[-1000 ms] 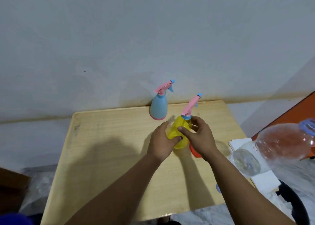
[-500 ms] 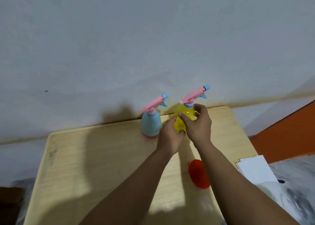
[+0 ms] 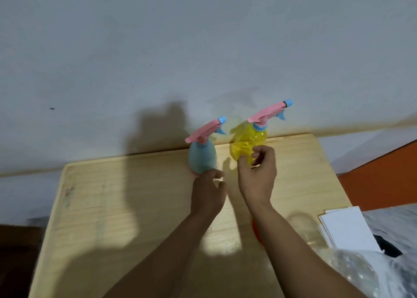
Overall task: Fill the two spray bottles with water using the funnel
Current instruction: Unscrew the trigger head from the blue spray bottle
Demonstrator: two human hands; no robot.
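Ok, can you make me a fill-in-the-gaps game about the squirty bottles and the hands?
1. The yellow spray bottle stands to the ____ of the blue spray bottle.
2. Both bottles have ____ trigger tops.
3. The hands are near the bottles: the right hand is in front of the ____ one.

Missing words: right; pink; yellow
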